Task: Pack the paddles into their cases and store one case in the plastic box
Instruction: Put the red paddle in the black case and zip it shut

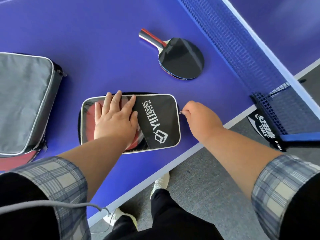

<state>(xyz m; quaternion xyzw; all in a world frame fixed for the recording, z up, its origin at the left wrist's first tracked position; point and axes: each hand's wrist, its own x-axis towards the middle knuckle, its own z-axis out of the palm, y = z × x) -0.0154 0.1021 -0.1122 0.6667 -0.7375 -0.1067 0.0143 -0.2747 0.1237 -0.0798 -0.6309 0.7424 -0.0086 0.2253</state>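
A small black zip case with a clear window and white writing lies flat near the front edge of the purple table-tennis table. A red paddle shows through the window, inside the case.

The left hand is open, fingers spread, and presses flat on top of the window side of the case. The right hand is closed, with its fingertips pinching the little metal zip pull at the right end of the case.

A second paddle with a black rubber face and a red and black handle lies bare on the table, farther back, near the blue net. It is well apart from both hands.

A bigger grey cloth case with a pale trim lies to the left, with something red sticking out under its near edge. Neither hand touches it.

The person wears rolled-up checked sleeves.
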